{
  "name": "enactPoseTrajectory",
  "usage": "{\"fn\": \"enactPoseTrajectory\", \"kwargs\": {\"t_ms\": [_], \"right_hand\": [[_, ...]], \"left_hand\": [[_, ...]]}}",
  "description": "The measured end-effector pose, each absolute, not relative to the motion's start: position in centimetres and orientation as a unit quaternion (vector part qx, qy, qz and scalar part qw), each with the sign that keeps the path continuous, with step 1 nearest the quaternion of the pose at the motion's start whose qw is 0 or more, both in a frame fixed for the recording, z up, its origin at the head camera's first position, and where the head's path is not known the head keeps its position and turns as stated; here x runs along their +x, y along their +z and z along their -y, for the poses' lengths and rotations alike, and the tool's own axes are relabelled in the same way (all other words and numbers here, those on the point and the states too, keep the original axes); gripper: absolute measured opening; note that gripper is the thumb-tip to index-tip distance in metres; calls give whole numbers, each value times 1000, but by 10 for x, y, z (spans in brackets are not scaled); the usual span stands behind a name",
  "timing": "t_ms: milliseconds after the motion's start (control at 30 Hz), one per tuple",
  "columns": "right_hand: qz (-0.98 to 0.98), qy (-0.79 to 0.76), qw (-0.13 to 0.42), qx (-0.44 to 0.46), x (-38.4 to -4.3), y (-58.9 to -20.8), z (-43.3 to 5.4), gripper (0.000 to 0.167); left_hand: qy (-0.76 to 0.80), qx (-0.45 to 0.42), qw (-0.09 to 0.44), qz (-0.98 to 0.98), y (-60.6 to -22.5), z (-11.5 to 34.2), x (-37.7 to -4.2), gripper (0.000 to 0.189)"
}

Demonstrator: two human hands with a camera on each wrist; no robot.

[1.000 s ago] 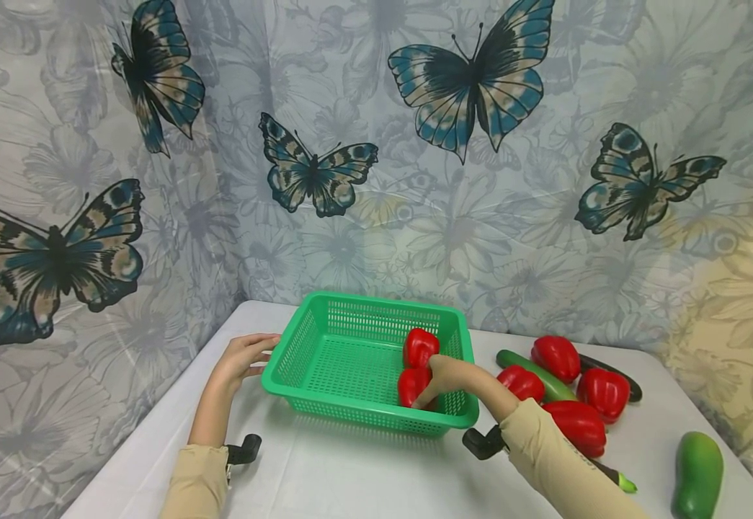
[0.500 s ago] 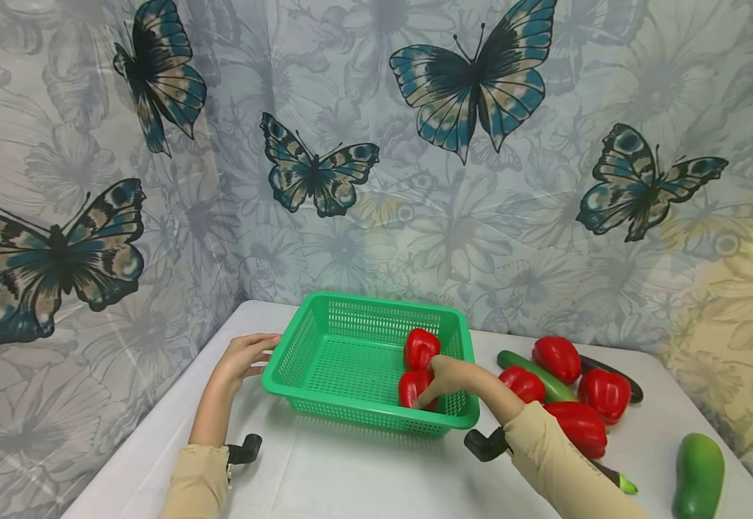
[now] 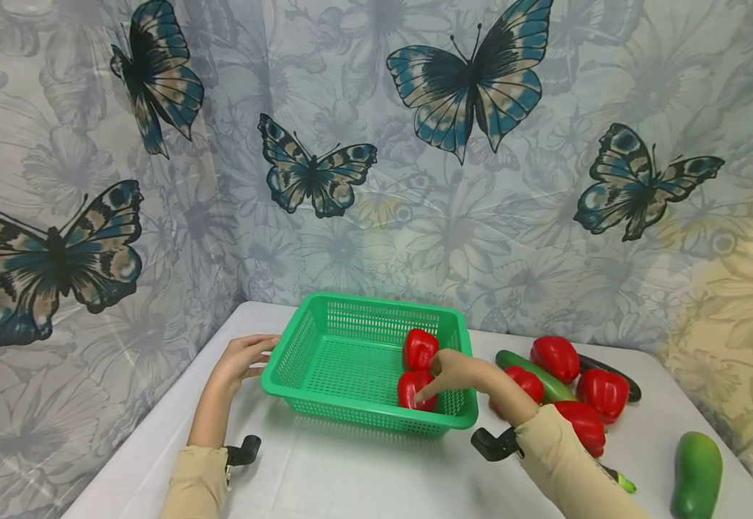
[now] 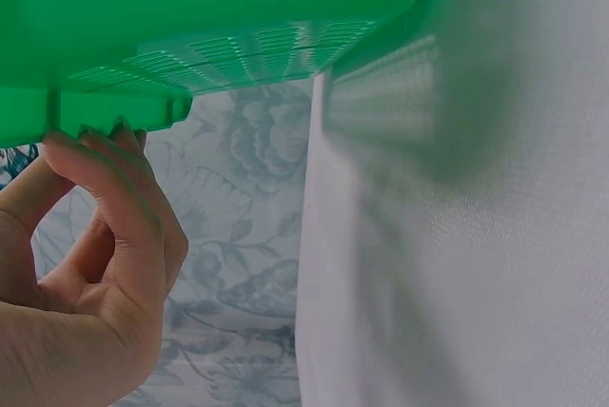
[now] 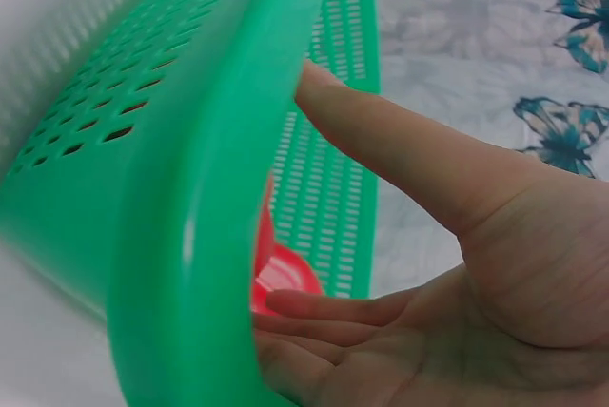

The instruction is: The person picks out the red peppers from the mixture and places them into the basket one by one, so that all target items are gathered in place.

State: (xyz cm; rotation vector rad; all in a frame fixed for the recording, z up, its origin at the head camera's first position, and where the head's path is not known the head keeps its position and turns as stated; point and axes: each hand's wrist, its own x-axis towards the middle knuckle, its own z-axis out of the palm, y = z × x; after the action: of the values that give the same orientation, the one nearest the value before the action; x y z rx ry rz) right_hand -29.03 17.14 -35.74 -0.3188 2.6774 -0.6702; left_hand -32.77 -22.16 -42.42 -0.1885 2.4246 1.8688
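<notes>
Two red bell peppers lie at the right end of a green plastic basket (image 3: pixel 350 367), one farther back (image 3: pixel 419 347) and one nearer (image 3: pixel 408 391). Over the nearer pepper my right hand (image 3: pixel 463 373) hangs with thumb and fingers spread apart; in the right wrist view this hand (image 5: pixel 447 264) shows nothing in its grasp, and the basket wall hides most of the peppers. At the basket's left rim my left hand (image 3: pixel 241 360) rests its fingertips. The left wrist view shows those fingers (image 4: pixel 124 207) loosely bent, tips right at the rim.
Right of the basket lie several more red bell peppers (image 3: pixel 603 395), a long green vegetable (image 3: pixel 554 386), a dark slender one (image 3: pixel 622 375) and a partly hidden eggplant (image 3: pixel 622 481). A thick green gourd (image 3: pixel 697 472) lies near the right edge of the white table (image 3: pixel 350 476).
My right hand has lifted slightly and drawn right, its thumb and fingers coming away from the nearer bell pepper, which stays in the basket. The left hand has kept its place.
</notes>
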Motion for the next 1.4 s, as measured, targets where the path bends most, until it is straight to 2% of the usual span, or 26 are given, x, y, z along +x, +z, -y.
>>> {"fn": "enactPoseTrajectory", "kwargs": {"t_ms": [167, 267, 733, 1000, 1400], "right_hand": [[-941, -263, 178, -116, -289, -354, -177, 72], [-934, -290, 179, -112, -289, -353, -178, 78], [-900, -376, 176, -134, -286, -347, -191, 86], [-894, -386, 150, -173, -287, -343, -202, 84], [-887, -410, 120, -177, -285, -343, -223, 87]], "left_hand": [[610, -58, 42, -789, -424, 222, -327, 55], [617, -61, 43, -784, -424, 222, -328, 53], [614, -61, 40, -786, -424, 222, -327, 53], [619, -48, 42, -783, -424, 223, -327, 51], [624, -56, 37, -778, -426, 223, -331, 53]]}}
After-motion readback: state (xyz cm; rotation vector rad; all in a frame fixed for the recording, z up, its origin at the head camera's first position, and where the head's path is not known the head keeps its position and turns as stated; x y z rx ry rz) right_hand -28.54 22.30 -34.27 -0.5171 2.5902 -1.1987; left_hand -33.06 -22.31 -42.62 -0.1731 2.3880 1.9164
